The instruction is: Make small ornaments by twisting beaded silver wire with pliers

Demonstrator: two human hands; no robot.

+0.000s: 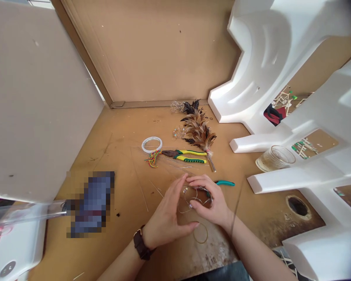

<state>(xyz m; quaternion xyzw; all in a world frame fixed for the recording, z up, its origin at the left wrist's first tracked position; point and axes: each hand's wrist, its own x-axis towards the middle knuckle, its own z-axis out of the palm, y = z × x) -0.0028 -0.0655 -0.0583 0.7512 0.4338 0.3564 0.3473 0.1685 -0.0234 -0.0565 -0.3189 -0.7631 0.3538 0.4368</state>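
Note:
My right hand [212, 199] has its thumb and fingers curled around thin looped wire [203, 203] strung with a few small shiny beads [185, 190]. On the other side of the wire, my left hand [166, 210] holds its fingers stretched and its thumb apart. Its fingertips come close to my right fingertips; whether they touch the wire I cannot tell. A thin brass-coloured ring [207, 235] lies just below my hands. Beyond my right hand, a teal handle [226, 182] sticks out on the table, the rest of that tool mostly hidden.
Past my hands lie yellow-green pliers [190, 159], coloured threads [153, 158], a white tape roll [143, 146], loose wires and a feather duster [199, 127]. A glass [269, 166] stands right, between white moulded arms [280, 179]. A blurred dark object [93, 203] lies left. Cardboard [163, 50] walls the back.

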